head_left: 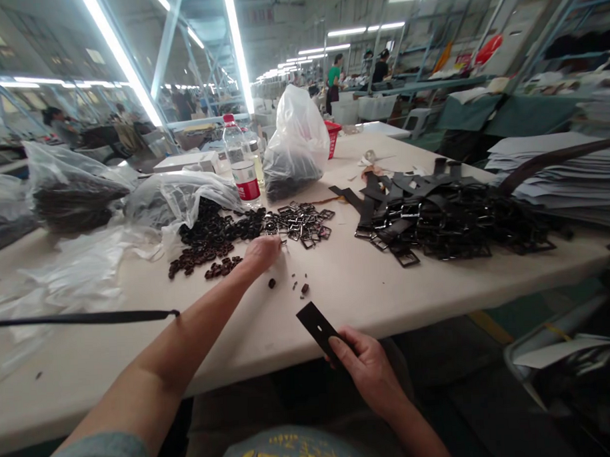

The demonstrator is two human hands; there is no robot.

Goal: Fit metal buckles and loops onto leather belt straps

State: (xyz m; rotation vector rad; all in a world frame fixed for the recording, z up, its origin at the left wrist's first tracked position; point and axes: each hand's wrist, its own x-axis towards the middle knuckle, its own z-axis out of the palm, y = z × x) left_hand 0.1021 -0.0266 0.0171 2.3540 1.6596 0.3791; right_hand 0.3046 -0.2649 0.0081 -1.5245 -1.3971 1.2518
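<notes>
My left hand (262,251) reaches out over the table (337,287), fingers curled down at the near edge of a heap of metal buckles (302,223). What its fingertips hold, if anything, is hidden. Just left of it lies a pile of small dark loops (210,242), and a few loose small pieces (296,287) sit below it. My right hand (366,366) is at the table's front edge, closed on a flat black strap piece (316,325) that points up and left.
A big heap of black straps with buckles (444,213) fills the right side. Plastic bags (296,139) of parts, a water bottle (243,165) and a stack of grey sheets (568,172) stand behind. A long black strap (83,318) lies at left. Other people work far off.
</notes>
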